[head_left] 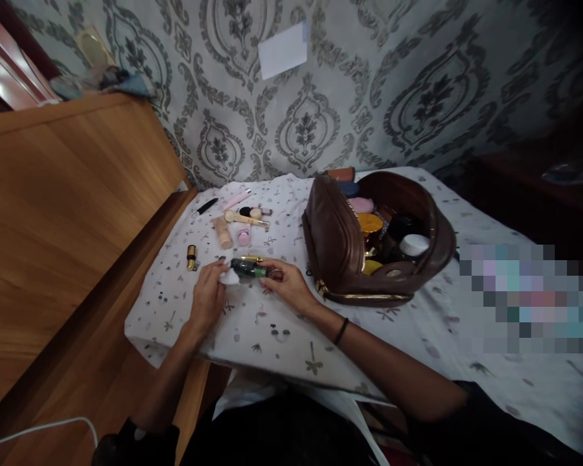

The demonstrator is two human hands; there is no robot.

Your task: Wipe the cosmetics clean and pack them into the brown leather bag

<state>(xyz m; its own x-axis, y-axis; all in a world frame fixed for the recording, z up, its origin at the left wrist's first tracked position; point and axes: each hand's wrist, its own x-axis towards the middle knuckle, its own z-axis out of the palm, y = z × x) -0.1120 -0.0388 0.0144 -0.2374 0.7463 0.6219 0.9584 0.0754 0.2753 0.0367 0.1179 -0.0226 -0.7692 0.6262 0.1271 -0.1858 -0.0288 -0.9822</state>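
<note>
Between my hands lies a small dark bottle (245,267) with a green label, tilted almost level just above the cloth. My right hand (290,285) pinches its right end with the fingertips. In the closed fingers of my left hand (208,290) is a white tissue (230,276), held against the bottle's dark left end. A slim gold tube (252,258) shows just behind the bottle. Left of my left hand stands a gold and black lipstick tube (191,257). Farther back are a beige tube (222,233), a small pink jar (243,235) and a makeup brush (247,219).
To the right, an unzipped brown cosmetic bag (335,239) holds several jars and bottles. A black pen-like item (206,206) and a pink one (236,199) lie near the wall. The printed cloth (291,343) covers the table; a wooden panel (78,194) borders its left.
</note>
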